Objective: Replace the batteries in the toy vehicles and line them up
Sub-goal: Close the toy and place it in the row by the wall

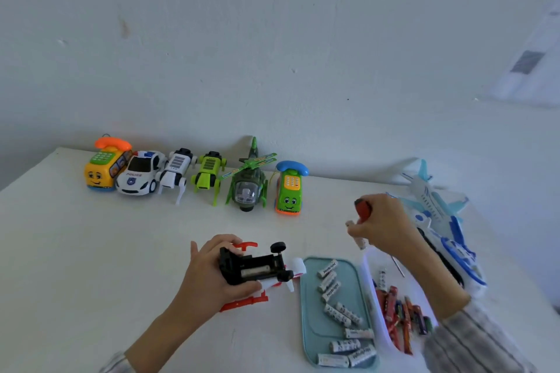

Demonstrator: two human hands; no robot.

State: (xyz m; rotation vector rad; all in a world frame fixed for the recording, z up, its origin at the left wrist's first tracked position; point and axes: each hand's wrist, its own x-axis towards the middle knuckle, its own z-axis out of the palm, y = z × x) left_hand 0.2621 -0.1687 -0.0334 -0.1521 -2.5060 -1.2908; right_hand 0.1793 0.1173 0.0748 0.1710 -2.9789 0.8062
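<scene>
The upturned red-and-white toy vehicle (257, 272), battery bay open, lies just left of the teal tray (309, 312), gripped by the left hand (212, 275). Above the tray, the right hand (385, 221) clutches a red-handled screwdriver (363, 209) and pinches two batteries (360, 241).

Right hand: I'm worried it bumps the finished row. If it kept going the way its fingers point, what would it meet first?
Probably nothing soon: the right hand, gripping a red-handled screwdriver and white batteries, points left over bare table, nearer than the green phone car. Depth is uncertain.
</scene>
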